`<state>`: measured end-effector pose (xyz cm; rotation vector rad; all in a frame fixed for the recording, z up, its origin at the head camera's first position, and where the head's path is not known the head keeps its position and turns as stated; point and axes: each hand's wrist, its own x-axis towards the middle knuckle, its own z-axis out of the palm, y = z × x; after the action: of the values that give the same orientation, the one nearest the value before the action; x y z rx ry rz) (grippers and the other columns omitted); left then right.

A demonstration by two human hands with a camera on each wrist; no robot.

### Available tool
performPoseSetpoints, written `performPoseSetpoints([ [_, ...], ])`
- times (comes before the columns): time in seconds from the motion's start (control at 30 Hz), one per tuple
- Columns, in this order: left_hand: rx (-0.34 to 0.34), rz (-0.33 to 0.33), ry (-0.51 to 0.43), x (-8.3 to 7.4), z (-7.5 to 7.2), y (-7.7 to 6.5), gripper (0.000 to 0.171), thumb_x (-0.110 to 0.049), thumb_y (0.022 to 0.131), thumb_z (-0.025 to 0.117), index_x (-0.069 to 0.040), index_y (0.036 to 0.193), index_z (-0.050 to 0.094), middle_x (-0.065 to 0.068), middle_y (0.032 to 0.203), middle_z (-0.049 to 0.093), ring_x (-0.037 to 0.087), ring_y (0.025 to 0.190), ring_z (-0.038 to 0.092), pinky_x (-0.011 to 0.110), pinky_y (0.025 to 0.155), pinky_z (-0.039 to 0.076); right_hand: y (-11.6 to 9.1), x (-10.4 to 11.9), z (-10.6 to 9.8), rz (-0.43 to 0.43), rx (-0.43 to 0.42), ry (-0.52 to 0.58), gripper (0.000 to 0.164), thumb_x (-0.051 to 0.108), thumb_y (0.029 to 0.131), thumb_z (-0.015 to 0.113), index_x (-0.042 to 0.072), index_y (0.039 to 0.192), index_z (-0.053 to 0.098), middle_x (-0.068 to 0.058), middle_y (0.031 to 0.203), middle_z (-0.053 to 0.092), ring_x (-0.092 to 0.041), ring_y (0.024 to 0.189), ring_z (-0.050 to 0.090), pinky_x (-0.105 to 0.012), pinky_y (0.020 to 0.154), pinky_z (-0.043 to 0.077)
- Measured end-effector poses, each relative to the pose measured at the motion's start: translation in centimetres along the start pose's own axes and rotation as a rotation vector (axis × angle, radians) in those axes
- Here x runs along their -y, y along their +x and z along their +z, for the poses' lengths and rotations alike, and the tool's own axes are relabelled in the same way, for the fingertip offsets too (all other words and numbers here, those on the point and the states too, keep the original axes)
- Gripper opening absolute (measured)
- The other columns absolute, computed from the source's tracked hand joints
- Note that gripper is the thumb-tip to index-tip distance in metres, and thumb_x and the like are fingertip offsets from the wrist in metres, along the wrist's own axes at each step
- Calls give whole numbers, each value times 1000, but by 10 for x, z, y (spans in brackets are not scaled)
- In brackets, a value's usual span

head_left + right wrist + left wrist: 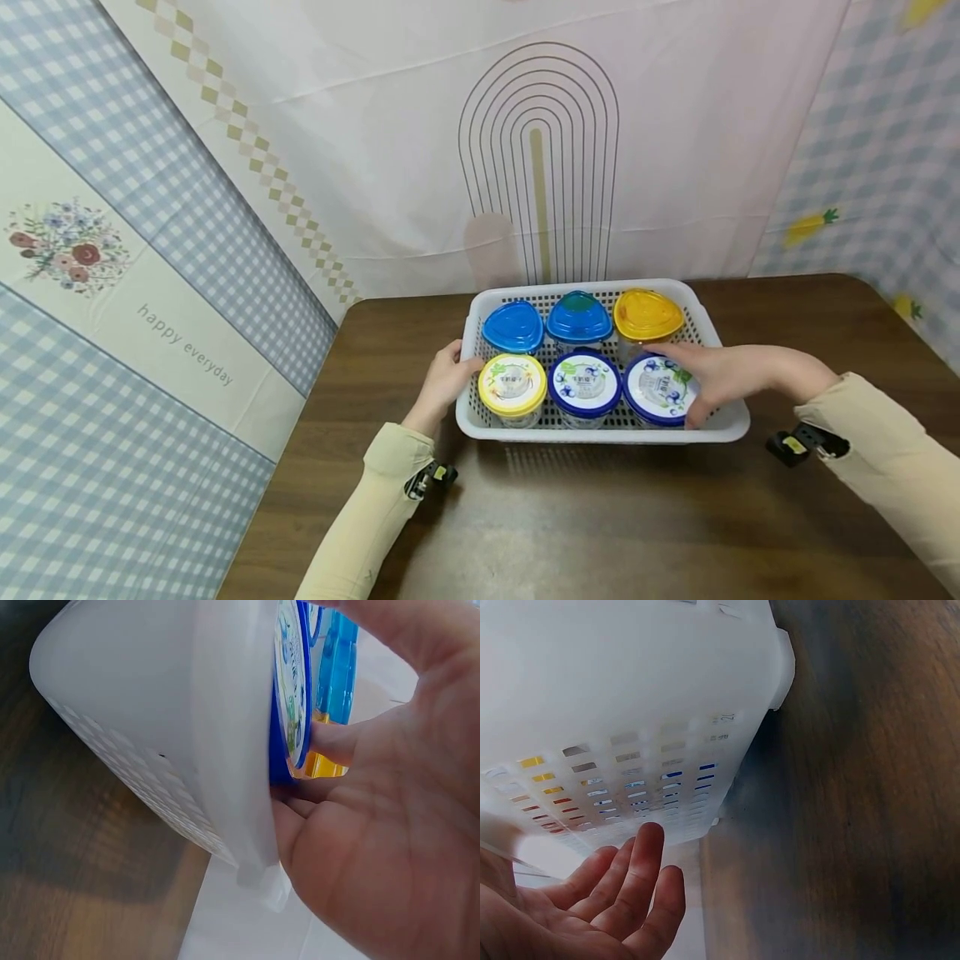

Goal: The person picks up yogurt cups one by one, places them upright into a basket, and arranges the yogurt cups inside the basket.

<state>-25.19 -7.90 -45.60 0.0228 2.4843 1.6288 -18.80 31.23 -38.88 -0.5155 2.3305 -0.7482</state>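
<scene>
A white plastic basket [607, 435] stands on the brown table. Its front row has a yellow-lidded round tub [513, 383] and a dark-blue-lidded tub [585, 383], with another blue-lidded tub [662, 388] at the right. My right hand [723, 375] grips this right tub, thumb at its near side and fingers at its far side; some fingertips are hidden. My left hand [442, 385] holds the basket's left rim, its thumb over the edge beside the yellow lid. Below the rim, the left fingers [634, 889] lie loosely bent along the outer wall.
Behind the tubs sit containers with rounded triangular lids: a blue lid [513, 327], a second blue lid [579, 317] and an orange-yellow lid [648, 315]. A patterned cloth [375, 125] hangs behind the table [570, 517]. The basket's wall [637, 675] has rows of slots.
</scene>
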Motion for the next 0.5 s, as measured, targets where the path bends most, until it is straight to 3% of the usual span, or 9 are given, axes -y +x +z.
performPoseSetpoints([
  [0.5,-2,18,0,1,-2,0,37,-15,90,63,-1,124,62,17,106,69,25,87,66,42,76,59,-1,10,-4,45,24,-76,125,34,71,90,-1,159,9,-39,157,10,-53,136,25,-76,106,24],
])
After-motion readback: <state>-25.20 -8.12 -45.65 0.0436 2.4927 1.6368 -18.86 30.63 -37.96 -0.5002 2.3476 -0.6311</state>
